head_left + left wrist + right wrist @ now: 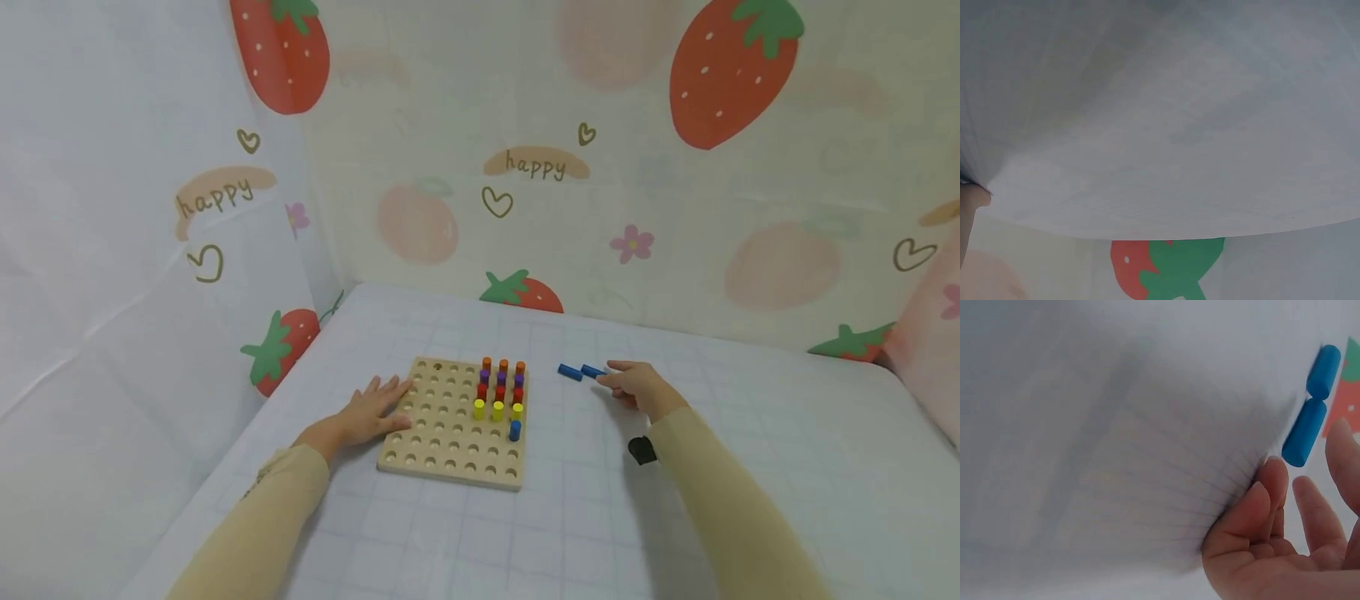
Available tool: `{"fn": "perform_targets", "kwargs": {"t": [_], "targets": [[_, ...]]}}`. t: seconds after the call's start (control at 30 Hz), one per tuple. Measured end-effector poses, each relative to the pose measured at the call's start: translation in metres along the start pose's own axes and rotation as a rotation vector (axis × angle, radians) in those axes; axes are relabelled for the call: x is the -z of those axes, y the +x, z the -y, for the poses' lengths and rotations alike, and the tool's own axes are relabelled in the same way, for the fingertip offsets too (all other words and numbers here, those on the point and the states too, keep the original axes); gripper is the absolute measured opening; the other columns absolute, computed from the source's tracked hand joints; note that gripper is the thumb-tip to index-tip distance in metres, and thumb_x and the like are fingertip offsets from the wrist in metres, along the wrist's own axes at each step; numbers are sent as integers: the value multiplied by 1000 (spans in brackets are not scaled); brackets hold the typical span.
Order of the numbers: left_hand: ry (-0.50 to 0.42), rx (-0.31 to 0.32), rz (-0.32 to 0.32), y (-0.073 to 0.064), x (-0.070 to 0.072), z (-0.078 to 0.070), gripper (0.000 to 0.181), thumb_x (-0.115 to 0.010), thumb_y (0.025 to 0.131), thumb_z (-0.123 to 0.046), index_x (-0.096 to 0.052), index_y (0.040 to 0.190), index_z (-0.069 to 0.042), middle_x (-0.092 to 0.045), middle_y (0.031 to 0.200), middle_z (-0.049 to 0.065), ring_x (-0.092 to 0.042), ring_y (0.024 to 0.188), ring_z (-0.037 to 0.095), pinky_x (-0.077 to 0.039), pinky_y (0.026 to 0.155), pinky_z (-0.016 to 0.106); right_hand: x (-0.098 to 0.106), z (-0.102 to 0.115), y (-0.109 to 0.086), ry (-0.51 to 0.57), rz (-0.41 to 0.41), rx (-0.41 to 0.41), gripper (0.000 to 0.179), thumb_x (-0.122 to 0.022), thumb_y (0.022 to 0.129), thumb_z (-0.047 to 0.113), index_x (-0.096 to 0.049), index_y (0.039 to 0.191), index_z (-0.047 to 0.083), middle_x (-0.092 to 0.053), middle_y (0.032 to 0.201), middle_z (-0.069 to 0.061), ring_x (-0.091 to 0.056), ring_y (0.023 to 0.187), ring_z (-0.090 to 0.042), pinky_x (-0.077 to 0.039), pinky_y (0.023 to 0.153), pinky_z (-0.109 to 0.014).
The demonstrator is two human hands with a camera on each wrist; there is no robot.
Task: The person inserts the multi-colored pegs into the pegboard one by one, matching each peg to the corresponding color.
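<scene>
A wooden pegboard (pixel 438 429) lies on the table with rows of holes. Orange, purple, red and yellow pegs stand at its right side, and one blue peg (pixel 514 431) stands in front of the yellow ones. My left hand (pixel 367 414) rests on the board's left edge, fingers spread; only a sliver of it shows in the left wrist view. To the right of the board two blue pegs (pixel 570 372) (pixel 1305 432) lie end to end. My right hand (pixel 636 386) is beside the nearer one, thumb and a finger extended, other fingers curled, with no peg in its grasp.
A small black object (pixel 642 450) lies near the right forearm. The white cloth-covered table (pixel 450 542) meets a strawberry-printed curtain (pixel 540 233) at the back and a white cloth wall on the left.
</scene>
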State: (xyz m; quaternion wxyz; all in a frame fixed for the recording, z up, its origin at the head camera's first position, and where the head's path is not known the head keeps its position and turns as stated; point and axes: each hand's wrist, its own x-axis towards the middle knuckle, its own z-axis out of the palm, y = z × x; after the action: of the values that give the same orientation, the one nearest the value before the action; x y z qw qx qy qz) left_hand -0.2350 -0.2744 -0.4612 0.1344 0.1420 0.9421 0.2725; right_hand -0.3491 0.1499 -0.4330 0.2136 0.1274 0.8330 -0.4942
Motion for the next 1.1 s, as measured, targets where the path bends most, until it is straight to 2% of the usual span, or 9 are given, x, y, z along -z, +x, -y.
{"fn": "perform_targets", "kwargs": {"t": [0.1,0.3,0.5,0.73,0.83,0.93,1.1], "targets": [[-9,-4,-1,-3,0,-2,84,-51,96,-52,-19,153,0,-10,156,32,5,141,52,2,108,68,0,2,0,-9,12,7,62,-64,95,15,-37,149,5,-51,65,4,-46,59,-8,-39,60,-22],[-13,-17,-12,-6,-3,-1,83,-51,97,-51,-20,153,2,-11,155,33,4,141,53,1,107,69,-2,1,2,-17,21,25,49,-62,94,11,-49,140,-2,-51,69,1,-45,62,-11,-39,61,-23],[-18,-19,-13,-5,-5,1,81,-52,97,-49,-21,153,1,-11,155,32,5,141,53,1,108,69,-5,0,7,-45,-56,-25,39,-66,91,8,-60,128,-1,-50,62,1,-43,59,-11,-39,57,-23],[-15,5,-9,-3,-5,2,82,-52,97,-50,-20,154,-1,-11,156,30,6,142,51,2,109,66,-9,1,11,-48,-119,-34,35,-68,88,3,-61,122,-6,-49,58,1,-43,55,-10,-39,54,-22],[-1,1,-8,-2,-4,2,82,-51,97,-51,-20,154,-1,-11,156,30,5,142,51,2,109,67,-10,0,9,-24,-157,-30,35,-68,88,2,-62,121,-7,-52,61,2,-46,57,-10,-41,55,-22],[6,2,-7,-3,-3,1,82,-51,97,-51,-20,154,-1,-11,156,30,5,142,51,2,109,67,-8,-2,5,23,-161,-22,36,-68,88,3,-62,121,-6,-55,64,2,-49,61,-10,-42,57,-23],[-10,-3,-7,-5,1,0,82,-51,97,-51,-20,153,0,-11,156,32,5,141,52,3,108,67,-4,-4,-4,137,-112,-33,38,-65,91,3,-57,128,-5,-59,70,3,-54,65,-8,-45,61,-22]]}}
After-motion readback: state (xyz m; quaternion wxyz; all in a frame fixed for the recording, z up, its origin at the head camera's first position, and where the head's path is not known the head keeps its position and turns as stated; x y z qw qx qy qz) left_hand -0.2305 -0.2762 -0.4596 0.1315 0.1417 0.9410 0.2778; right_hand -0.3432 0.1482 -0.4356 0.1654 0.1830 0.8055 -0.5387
